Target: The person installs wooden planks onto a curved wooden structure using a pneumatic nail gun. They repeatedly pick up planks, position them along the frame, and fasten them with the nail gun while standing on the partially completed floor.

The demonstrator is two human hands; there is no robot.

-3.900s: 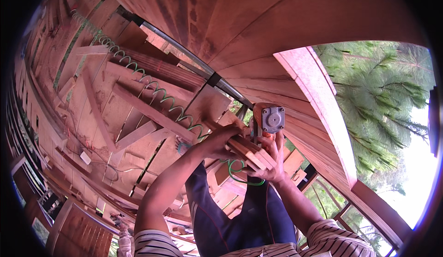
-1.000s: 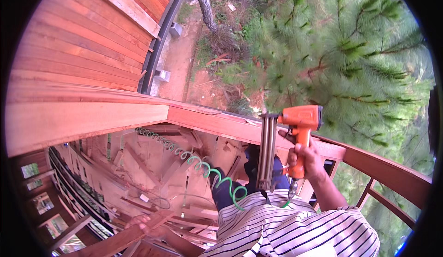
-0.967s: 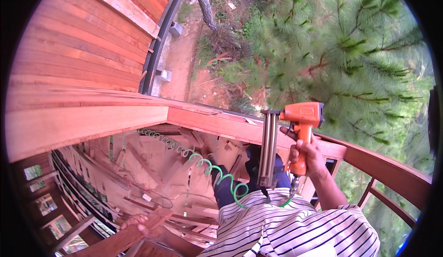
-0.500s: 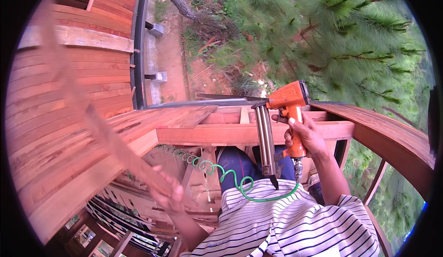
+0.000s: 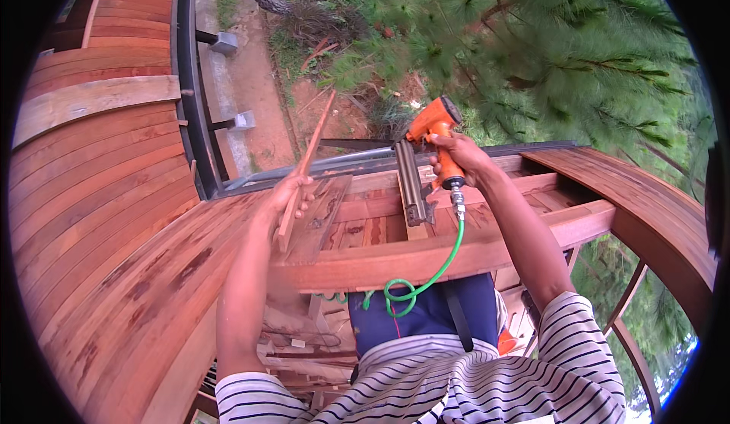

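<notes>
In my left hand (image 5: pixel 292 196) I grip a thin wooden strip (image 5: pixel 315 136) near its lower end. The strip points up and away over the far edge of the timber frame. My right hand (image 5: pixel 458 157) is wrapped round the handle of an orange nail gun (image 5: pixel 433 120). Its long metal magazine (image 5: pixel 411 188) hangs down toward the beam. A green coiled air hose (image 5: pixel 449 260) runs from the base of the handle down over my lap. Between my hands lies the wooden frame, with its near beam (image 5: pixel 426 255) just in front of me.
Reddish boards (image 5: pixel 129 295) cover the left side, and more decking (image 5: pixel 99 173) lies beyond. Curved planking (image 5: pixel 639 192) bends round at the right. Past the dark metal edge beam (image 5: pixel 190 82) the ground drops away. Pine branches (image 5: pixel 563 51) hang at the upper right.
My left hand has swung the wooden strip from the lower left up over the frame. My right hand has carried the nail gun forward and a little left. My view has shifted too.
</notes>
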